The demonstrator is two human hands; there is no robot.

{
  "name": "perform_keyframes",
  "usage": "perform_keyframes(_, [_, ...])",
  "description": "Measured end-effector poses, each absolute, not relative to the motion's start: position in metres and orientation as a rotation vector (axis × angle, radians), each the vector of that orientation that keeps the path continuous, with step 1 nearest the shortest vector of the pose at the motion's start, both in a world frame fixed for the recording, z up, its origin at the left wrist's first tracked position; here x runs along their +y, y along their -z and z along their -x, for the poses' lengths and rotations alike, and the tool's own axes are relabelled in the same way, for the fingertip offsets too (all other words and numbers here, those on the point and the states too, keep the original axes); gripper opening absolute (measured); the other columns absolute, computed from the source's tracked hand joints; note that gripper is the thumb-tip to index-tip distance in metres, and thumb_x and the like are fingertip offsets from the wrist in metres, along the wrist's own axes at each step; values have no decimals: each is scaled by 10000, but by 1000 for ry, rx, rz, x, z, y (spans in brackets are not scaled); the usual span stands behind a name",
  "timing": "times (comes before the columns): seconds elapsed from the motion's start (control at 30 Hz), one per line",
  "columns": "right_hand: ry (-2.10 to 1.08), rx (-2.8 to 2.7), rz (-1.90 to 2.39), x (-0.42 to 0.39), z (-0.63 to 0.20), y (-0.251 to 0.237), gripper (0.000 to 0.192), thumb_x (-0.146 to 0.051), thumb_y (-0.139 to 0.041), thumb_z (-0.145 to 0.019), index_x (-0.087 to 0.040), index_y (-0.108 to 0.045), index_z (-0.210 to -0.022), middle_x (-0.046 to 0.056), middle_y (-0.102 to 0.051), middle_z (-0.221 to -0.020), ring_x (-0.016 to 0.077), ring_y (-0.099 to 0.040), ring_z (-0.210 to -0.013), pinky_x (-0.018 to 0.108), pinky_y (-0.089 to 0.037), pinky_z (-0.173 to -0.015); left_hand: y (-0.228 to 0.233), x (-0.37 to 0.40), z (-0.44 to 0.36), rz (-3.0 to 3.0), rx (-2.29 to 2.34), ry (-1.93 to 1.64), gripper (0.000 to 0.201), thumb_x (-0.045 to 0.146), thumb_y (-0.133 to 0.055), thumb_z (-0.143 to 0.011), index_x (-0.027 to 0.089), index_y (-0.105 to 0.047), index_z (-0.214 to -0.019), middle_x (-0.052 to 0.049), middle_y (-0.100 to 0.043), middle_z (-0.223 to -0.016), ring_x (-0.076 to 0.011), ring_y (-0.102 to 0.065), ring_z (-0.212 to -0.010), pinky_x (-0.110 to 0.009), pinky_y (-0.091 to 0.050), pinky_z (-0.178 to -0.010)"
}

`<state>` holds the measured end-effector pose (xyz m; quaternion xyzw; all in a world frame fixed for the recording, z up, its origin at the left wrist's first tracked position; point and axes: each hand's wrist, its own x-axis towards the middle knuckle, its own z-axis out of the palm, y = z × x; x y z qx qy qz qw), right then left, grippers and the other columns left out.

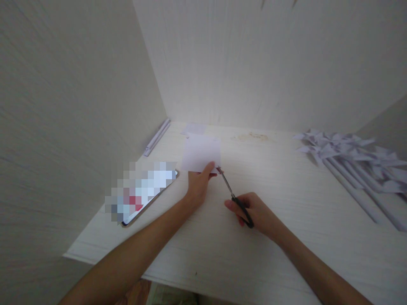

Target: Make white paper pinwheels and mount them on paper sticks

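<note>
My left hand (199,186) pinches the near edge of a white square sheet of paper (202,151) and holds it just above the desk. My right hand (254,212) grips black-handled scissors (233,197) by the loops. The blades point up and left, and their tips meet the sheet's near right corner, beside my left thumb.
A phone (143,192) lies on the pale wooden desk (286,199) to the left. A bundle of paper pinwheels on rolled paper sticks (349,156) covers the right side. Rolled paper sticks (156,137) lean by the left wall. A small paper scrap (194,128) lies behind the sheet.
</note>
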<state>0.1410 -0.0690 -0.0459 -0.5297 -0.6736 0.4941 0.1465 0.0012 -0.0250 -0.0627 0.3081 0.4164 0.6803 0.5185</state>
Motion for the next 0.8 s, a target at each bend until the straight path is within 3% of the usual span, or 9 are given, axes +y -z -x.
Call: perform_keyframes(0.8, [-1436,-1931,1509,-68,-141,47,497,-568,-464,-684,-163,-428,-397,-15,-406,-361,71,-347,-343,220,-256,-373,66,-22,3,-763,1148,-1645,256,299,-619,-613,164,-548,-819,-11,-593,-739,-109,-561,-631,-220,-432,-562])
